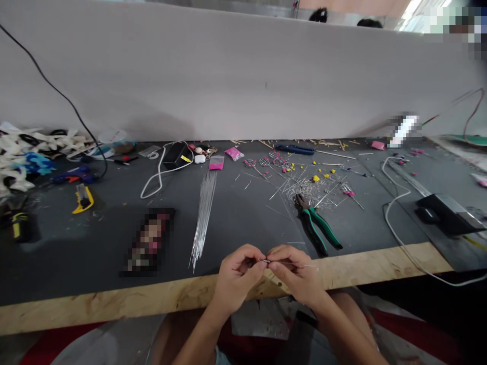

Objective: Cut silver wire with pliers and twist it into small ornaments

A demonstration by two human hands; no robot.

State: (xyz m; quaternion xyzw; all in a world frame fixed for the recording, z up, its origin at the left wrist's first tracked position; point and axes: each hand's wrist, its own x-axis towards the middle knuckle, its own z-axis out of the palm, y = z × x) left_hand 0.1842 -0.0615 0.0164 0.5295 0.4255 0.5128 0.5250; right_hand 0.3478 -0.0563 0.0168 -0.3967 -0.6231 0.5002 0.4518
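Observation:
My left hand (pixel 238 274) and my right hand (pixel 294 274) meet at the table's near wooden edge (pixel 114 299). Both pinch a thin metal wire piece (pixel 266 261) between thumb and fingertips; a length of it sticks out to the right past my right hand. A bundle of long straight wires (pixel 203 215) lies on the dark mat just beyond my left hand. Green-handled pliers (pixel 317 225) lie beyond my right hand.
Cut wire scraps with yellow and pink bits (pixel 312 182) litter the mat's middle. A yellow utility knife (pixel 82 198), blue glue gun (pixel 74 175) and white strips sit far left. A white cable (pixel 395 223) and black box (pixel 445 213) lie right. A white partition (pixel 243 76) stands behind.

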